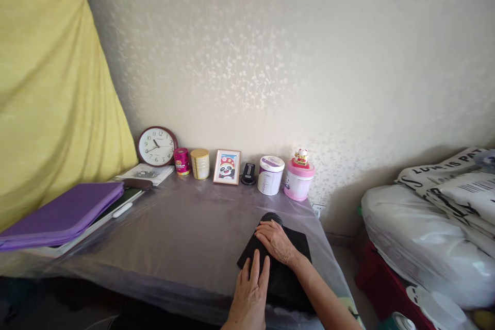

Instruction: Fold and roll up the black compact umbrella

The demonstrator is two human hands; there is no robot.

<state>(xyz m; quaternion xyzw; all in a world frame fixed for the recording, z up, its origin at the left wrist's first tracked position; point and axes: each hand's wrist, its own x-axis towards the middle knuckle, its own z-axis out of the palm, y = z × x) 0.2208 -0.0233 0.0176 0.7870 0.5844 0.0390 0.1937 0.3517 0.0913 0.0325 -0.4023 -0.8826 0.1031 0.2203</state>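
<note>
A black piece of cloth (288, 281), which looks like a folded garment, lies on the table near its right front corner. A rounded, band-like part of it shows at the far end. My right hand (276, 242) rests on the cloth just short of that band, its fingers stretched to the left. Lower down, my left hand (249, 289) lies on the cloth's left side, fingers spread and pointing away from me. Both palms face down, and what is under them is hidden.
Along the wall stand a clock (158, 146), a magenta tin (181, 161), a yellow container (200, 164), a framed panda picture (227, 167), a small black device (248, 174) and two tubs. A purple folder (65, 211) lies left; a white plastic bag (421, 242) bulges beyond the table's right edge.
</note>
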